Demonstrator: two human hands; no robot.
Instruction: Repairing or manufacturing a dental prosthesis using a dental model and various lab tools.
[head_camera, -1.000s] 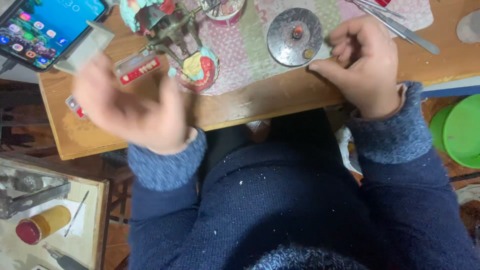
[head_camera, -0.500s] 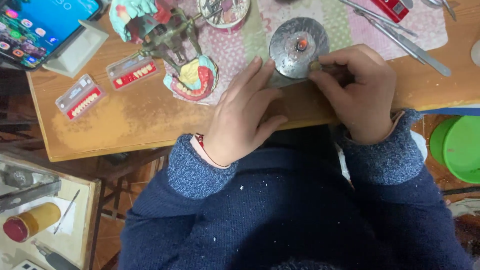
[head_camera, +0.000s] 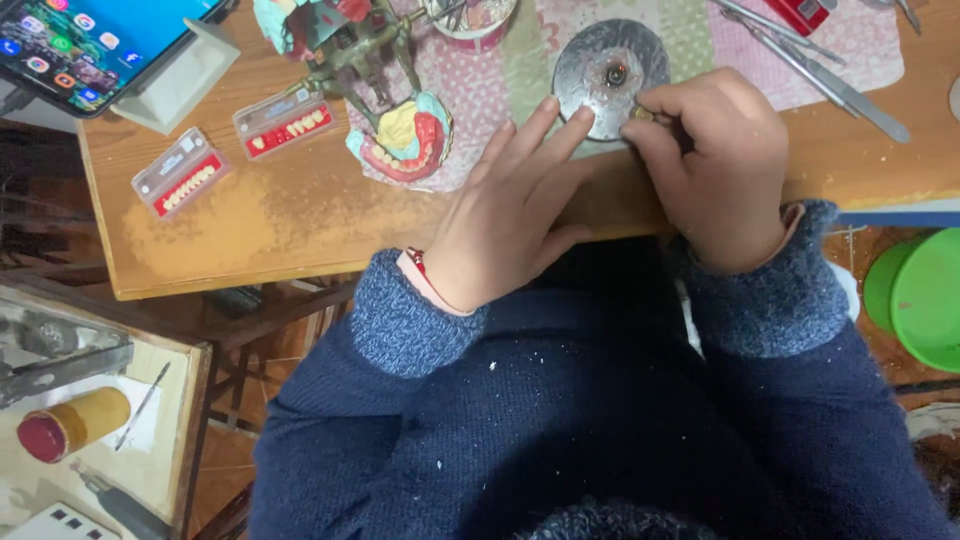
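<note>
Wooden worktop across far half of view, near edge running left to right. Patchwork cloth spread on it, far centre to right. Phone w/ lit screen propped far left on a white stand. Metal articulator w/ pink-and-teal dental model just near it, at cloth's left edge. Two clear strips of false teeth on bare wood, left of model. Long metal tools far right on cloth. Green bowl below worktop, right. Round grey metal disc on cloth, far centre, small dark knob at middle.

Left hand flat, fingers stretched, tips touching disc's near rim; holding nothing. Right hand curled, thumb and fingers pinched at disc's right rim on a small brassy bit; too small to tell what it is.
</note>
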